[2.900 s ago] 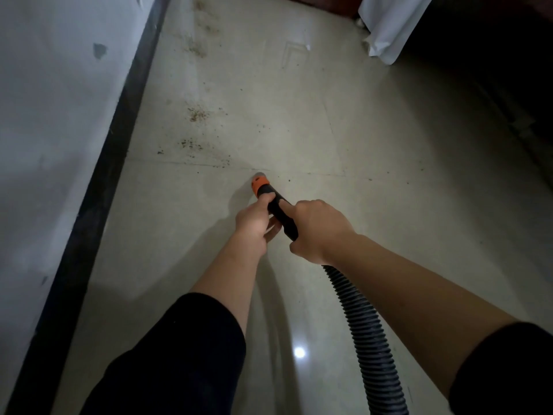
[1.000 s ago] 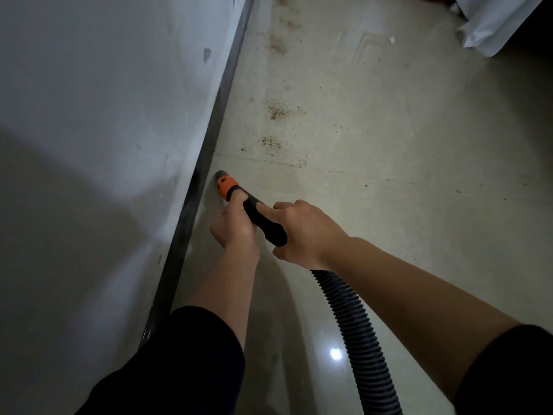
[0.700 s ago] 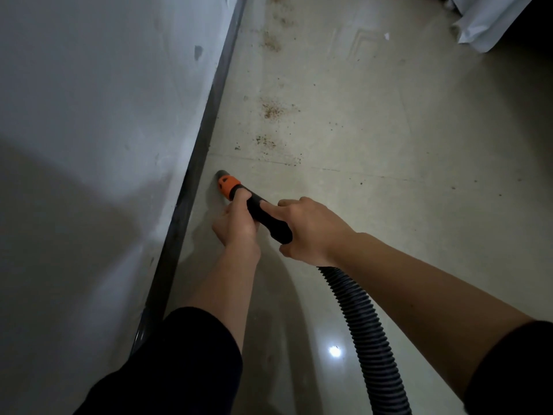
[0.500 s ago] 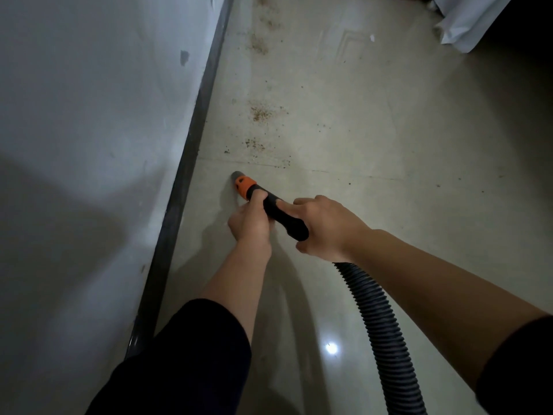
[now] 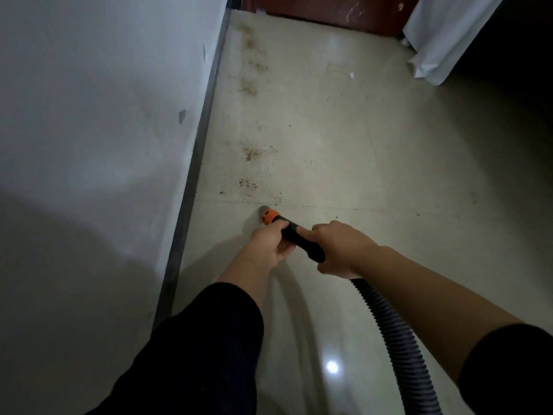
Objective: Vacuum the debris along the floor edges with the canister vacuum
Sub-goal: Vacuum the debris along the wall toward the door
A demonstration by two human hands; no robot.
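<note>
Both hands grip the black vacuum hose handle. My left hand holds it just behind the orange collar, and my right hand holds the rear of the handle. The grey nozzle tip touches the pale tiled floor at a grout line. The ribbed black hose runs back to the lower right. Brown debris lies just ahead of the nozzle, with a denser patch farther on and more debris along the wall. The canister is out of view.
A white wall with a dark baseboard runs along the left. A red-brown door closes the far end. White fabric hangs at the upper right beside a dark area. A small white scrap lies on the floor.
The nozzle has moved away from the baseboard to the right and forward, up to the grout line near the debris. Both hands keep their hold on the handle.
</note>
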